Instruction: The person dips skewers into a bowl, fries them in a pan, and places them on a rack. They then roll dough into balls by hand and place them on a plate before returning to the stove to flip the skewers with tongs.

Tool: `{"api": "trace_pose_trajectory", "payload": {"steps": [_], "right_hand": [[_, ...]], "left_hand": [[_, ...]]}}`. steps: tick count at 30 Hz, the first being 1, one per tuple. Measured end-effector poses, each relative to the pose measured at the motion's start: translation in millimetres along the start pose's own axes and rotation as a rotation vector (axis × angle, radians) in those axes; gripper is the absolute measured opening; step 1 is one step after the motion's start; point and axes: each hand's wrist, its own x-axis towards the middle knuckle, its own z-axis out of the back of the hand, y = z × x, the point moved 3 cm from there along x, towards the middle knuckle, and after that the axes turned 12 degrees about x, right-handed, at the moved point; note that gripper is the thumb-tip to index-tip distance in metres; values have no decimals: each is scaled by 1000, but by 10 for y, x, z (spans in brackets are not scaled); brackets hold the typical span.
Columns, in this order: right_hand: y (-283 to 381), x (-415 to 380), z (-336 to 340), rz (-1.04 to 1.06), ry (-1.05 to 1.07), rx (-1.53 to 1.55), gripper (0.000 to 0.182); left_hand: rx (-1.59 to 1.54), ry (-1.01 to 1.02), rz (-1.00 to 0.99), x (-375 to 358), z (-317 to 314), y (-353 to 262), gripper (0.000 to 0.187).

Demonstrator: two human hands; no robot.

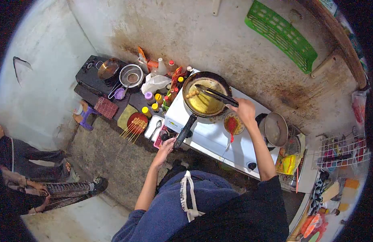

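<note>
My right hand is closed round a pair of black tongs, which reach over the frying pan on the white stove. Near the tong tips, small golden pieces of food on a skewer lie in yellowish oil. My left hand is closed at the end of the pan's long black handle, its fingers partly hidden beside it. Just right of the pan stands a bowl of red sauce with a red utensil in it.
Left of the stove are skewers on a red plate, a white tray, several sauce bottles and a strainer. A grey pot stands at the right. A seated person's legs show at far left.
</note>
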Motion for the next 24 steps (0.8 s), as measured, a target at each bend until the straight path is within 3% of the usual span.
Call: {"api": "trace_pose_trajectory", "payload": {"steps": [2, 5, 11, 15, 17, 19, 24], "right_hand": [[36, -52, 0, 38, -82, 4, 45], [93, -55, -20, -17, 10, -5, 45], [178, -109, 106, -89, -20, 100, 44], [174, -310, 364, -191, -67, 138, 42], [119, -515, 433, -372, -66, 407, 43], [16, -757, 370, -399, -120, 491, 43], [-65, -1318, 302, -512, -212, 633, 37]], "left_hand": [[13, -14, 5, 7, 2, 6, 41], [-22, -4, 13, 41, 25, 80, 42], [3, 37, 8, 40, 68, 70, 43], [141, -3, -111, 6, 89, -51, 40], [185, -4, -174, -42, 71, -186, 38], [246, -72, -266, -136, 33, -393, 35], [216, 266, -306, -291, -247, -762, 34]]}}
